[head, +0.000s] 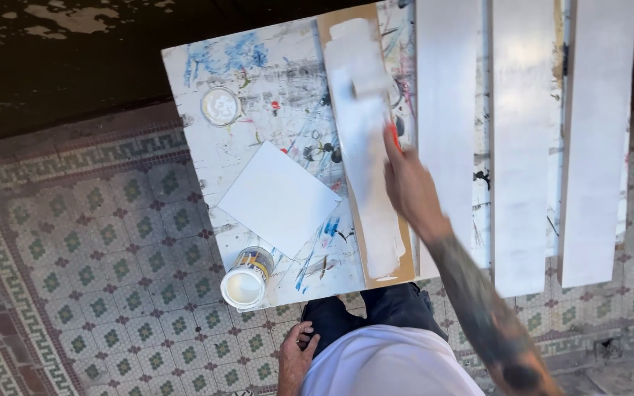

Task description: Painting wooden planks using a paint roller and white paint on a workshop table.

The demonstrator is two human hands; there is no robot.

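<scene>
the right hand (405, 187) holds a paint roller (370, 82) with a soft-looking white sleeve and a red plastic grip, on a bare wooden board (372, 242) half coated in wet-looking white paint. three boards (520, 147) beside it look matt white. the table (273, 95) top is smeared and paint-stained. a metal paint can (245, 277) holds glossy white paint. the floor tiles (97, 249) look matt and worn.

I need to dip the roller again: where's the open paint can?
In the head view the open paint can stands at the near left corner of the paint-spattered table, just below the white sheet.
</scene>
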